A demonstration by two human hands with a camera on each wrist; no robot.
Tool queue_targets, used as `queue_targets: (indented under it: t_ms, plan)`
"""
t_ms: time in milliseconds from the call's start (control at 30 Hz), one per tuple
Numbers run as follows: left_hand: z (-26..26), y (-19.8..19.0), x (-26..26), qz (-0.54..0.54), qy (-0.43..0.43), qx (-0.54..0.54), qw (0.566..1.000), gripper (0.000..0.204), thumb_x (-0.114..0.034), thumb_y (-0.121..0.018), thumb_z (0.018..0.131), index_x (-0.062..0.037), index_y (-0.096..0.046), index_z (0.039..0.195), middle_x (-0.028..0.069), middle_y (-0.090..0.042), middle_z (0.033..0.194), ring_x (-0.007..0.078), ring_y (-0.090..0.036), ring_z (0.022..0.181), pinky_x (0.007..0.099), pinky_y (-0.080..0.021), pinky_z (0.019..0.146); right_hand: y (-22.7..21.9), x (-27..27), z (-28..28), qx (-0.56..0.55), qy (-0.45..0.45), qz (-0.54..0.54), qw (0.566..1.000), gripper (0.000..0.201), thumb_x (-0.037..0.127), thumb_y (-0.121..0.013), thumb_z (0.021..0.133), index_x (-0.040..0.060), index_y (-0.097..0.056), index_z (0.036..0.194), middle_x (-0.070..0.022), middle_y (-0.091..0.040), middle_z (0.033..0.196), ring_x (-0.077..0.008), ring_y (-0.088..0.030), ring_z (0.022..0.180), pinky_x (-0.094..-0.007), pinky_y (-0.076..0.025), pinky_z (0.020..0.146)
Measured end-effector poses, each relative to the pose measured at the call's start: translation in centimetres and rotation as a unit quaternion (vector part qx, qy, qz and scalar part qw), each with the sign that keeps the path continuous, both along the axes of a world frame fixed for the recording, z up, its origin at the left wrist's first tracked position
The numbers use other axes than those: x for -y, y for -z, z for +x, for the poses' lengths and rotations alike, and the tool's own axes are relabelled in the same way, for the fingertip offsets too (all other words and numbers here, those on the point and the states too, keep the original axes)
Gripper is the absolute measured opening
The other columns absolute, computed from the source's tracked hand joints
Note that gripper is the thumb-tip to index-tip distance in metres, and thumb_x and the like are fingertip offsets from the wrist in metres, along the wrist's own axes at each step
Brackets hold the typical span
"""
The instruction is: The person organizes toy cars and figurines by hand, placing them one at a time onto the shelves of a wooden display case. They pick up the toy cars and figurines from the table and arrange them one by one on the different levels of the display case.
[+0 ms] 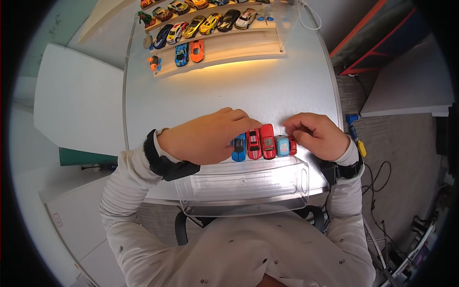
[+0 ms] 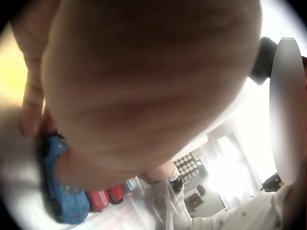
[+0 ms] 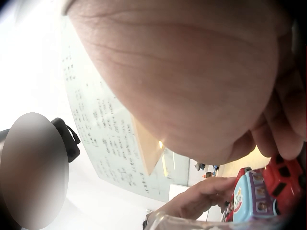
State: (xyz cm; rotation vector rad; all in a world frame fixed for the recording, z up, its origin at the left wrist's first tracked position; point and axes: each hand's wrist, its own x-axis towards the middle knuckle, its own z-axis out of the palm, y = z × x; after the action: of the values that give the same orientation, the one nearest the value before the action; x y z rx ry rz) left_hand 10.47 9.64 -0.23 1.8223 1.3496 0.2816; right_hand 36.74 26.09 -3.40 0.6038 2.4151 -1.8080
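Observation:
Five toy vehicles stand side by side in a row: a blue toy car (image 1: 238, 148), a red striped car (image 1: 253, 144), a red pickup-like car (image 1: 268, 142), a light-blue boxy vehicle (image 1: 282, 145) and a small red car (image 1: 293, 146). My left hand (image 1: 210, 135) lies against the row's left end, its fingers reaching along the far ends of the blue and striped cars. In the left wrist view the thumb overlaps the blue car (image 2: 67, 196). My right hand (image 1: 322, 136) is at the other end, loosely bent, thumb beside the small red car (image 3: 283, 179).
A clear plastic bin (image 1: 244, 184) lies just in front of the row, at the near table edge. Toward the back of the metallic table (image 1: 215, 95) stands a lit wooden tiered rack (image 1: 239, 50) with many toy cars. Cables (image 1: 380, 191) hang on the right.

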Motion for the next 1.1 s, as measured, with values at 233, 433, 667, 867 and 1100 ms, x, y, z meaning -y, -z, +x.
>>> queue_targets:
  t_ms: [233,433,667,867,1100]
  plan:
    - [0.2,0.2,0.2,0.016,0.008,-0.006,1.0,0.08,0.006,-0.064,0.078,-0.013,-0.043,0.152,0.014,-0.056,0.132,0.0365,-0.053,0.119,0.0428,-0.046,0.103,-0.1,0.2,-0.4,-0.066,-0.065,0.09,0.992,0.043,-0.008,-0.052,0.084,-0.0007,-0.065,0.124,-0.0138,-0.065,0.108,-0.0222,-0.065,0.093,-0.0309,-0.052,0.083]
    - [0.4,0.1,0.2,0.023,0.024,-0.015,0.999,0.081,0.004,-0.067,0.077,-0.0136,-0.043,0.153,0.0134,-0.055,0.13,0.0354,-0.053,0.116,0.0424,-0.048,0.101,-0.5,0.5,-0.5,-0.057,-0.072,0.077,0.993,0.047,-0.008,-0.05,0.08,-0.0011,-0.067,0.124,-0.0157,-0.064,0.113,-0.0265,-0.066,0.096,-0.0331,-0.053,0.085]
    - [0.5,0.2,0.4,0.033,0.021,-0.019,0.999,0.081,0.002,-0.069,0.077,-0.0109,-0.043,0.152,0.0137,-0.054,0.135,0.0357,-0.052,0.121,0.0412,-0.046,0.105,0.1,0.6,-0.6,-0.084,-0.082,0.126,0.985,0.044,-0.002,-0.052,0.082,0.0002,-0.069,0.123,-0.0149,-0.064,0.109,-0.0274,-0.068,0.089,-0.0342,-0.056,0.084]
    - [0.1,0.0,0.4,0.027,0.022,-0.034,0.999,0.083,0.005,-0.07,0.076,-0.0097,-0.042,0.152,0.0135,-0.053,0.137,0.0354,-0.051,0.122,0.0416,-0.046,0.105,0.2,0.6,-0.5,-0.084,-0.078,0.128,0.985,0.044,-0.001,-0.052,0.082,0.0004,-0.068,0.123,-0.0154,-0.065,0.109,-0.0285,-0.068,0.09,-0.0346,-0.056,0.084]
    - [0.0,1.0,0.6,0.079,0.012,-0.04,0.996,0.077,-0.001,-0.078,0.078,-0.0098,-0.046,0.147,0.0129,-0.057,0.132,0.0338,-0.056,0.116,0.0407,-0.048,0.101,-0.2,0.7,-0.7,-0.078,-0.079,0.133,0.985,0.045,0.0,-0.052,0.082,-0.0005,-0.067,0.124,-0.0158,-0.065,0.107,-0.029,-0.068,0.09,-0.0353,-0.056,0.083]
